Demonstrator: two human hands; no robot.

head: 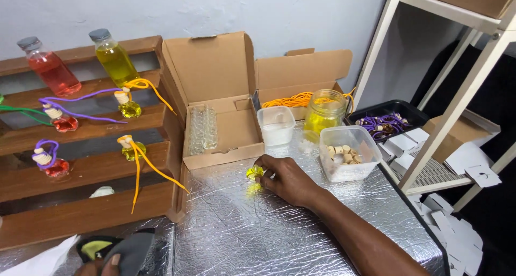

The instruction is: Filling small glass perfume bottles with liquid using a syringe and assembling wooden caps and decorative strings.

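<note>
- The right hand (285,179) pinches a small yellow bottle (254,172) between its fingertips (264,163), standing on the foil-covered table (258,233).
- The left hand (102,265), at the bottom edge, grips a grey cloth (131,252).
- Just behind the bottle sits an open cardboard box (226,125) with empty glass bottles (203,126).
- To the right stands a plastic tub (348,153) of wooden caps (344,153).
- Left, wooden shelves (80,168) hold filled bottles with cords.

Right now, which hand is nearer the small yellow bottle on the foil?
Right. The right hand touches the small yellow bottle with its fingertips; the left hand sits at the bottom-left edge, holding a grey cloth.
</note>
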